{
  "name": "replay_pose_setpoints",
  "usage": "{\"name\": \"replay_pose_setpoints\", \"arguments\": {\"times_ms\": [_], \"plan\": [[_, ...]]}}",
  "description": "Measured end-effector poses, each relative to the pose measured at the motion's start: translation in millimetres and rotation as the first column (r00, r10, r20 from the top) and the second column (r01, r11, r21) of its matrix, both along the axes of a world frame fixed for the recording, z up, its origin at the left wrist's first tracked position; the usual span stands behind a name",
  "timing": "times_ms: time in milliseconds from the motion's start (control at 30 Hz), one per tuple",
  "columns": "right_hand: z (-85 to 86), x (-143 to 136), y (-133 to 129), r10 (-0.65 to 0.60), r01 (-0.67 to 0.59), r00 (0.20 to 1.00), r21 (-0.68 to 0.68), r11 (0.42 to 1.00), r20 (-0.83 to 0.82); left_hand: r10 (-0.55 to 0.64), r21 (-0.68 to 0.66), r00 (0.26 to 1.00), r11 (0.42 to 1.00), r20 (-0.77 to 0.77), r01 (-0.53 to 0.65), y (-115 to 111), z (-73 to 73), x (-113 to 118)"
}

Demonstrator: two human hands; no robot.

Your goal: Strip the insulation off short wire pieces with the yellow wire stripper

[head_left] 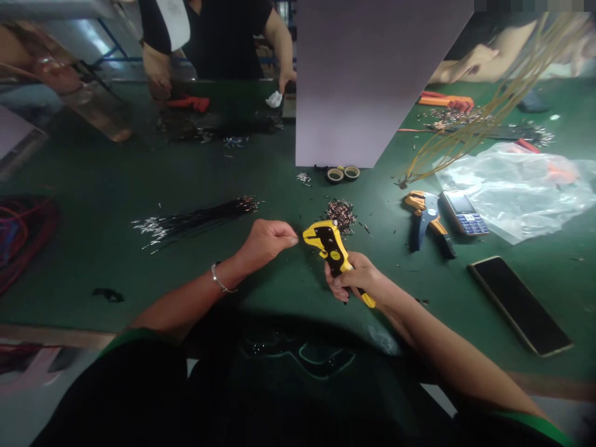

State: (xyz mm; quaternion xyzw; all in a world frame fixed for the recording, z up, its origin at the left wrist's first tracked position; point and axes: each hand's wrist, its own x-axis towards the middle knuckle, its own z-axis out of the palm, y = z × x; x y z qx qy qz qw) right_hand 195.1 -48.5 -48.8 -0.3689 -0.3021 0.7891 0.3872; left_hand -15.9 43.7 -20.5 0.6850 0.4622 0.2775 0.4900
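- The right hand (pixel 356 276) is gripping yellow pliers (pixel 334 254) above the worktop (pixel 158 171).
- The left hand (pixel 267 242) is pinching beside the pliers' head, its grip closed; whether it is holding anything, I cannot tell.
- Black wires (pixel 205 218) are lying left, small scraps (pixel 341 214) just beyond the pliers.

Open green tabletop (pixel 161 273) lies between the left forearm (pixel 186 297) and the black wire bundle (pixel 200 218). Ahead, a grey panel (pixel 363 81) blocks passage; rightward, a blue-and-orange tool (pixel 427 214) and keypad phone (pixel 464 212) obstruct.
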Motion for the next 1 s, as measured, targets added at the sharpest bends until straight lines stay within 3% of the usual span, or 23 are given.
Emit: {"name": "replay_pose_setpoints", "arguments": {"times_ms": [200, 400, 700, 1000], "plan": [[0.6, -2.9, -3.5, -0.025, 0.025, 1.0, 0.003, 1.0, 0.005, 0.028, 0.014, 1.0, 1.0, -0.003, -0.028, 3.5, -1.8, -0.8], [10.1, -4.7, -8.2, -0.025, 0.025, 1.0, -0.008, 1.0, 0.005, 0.038, -0.059, 0.994, 0.998, 0.104, -0.032, 5.8, -7.5, 0.3], [3.7, -4.8, -5.4, -0.061, 0.061, 0.998, 0.012, 0.998, 0.0, 0.063, -0.027, 0.997, 0.998, 0.052, -0.062, 2.4, -1.9, -0.2], [-0.5, -1.9, 1.8, -0.056, 0.045, 0.981, 0.061, 0.997, 0.183, 0.02, 0.068, 1.0, 0.997, 0.005, -0.02, -9.4, 7.3, 2.1]]}}
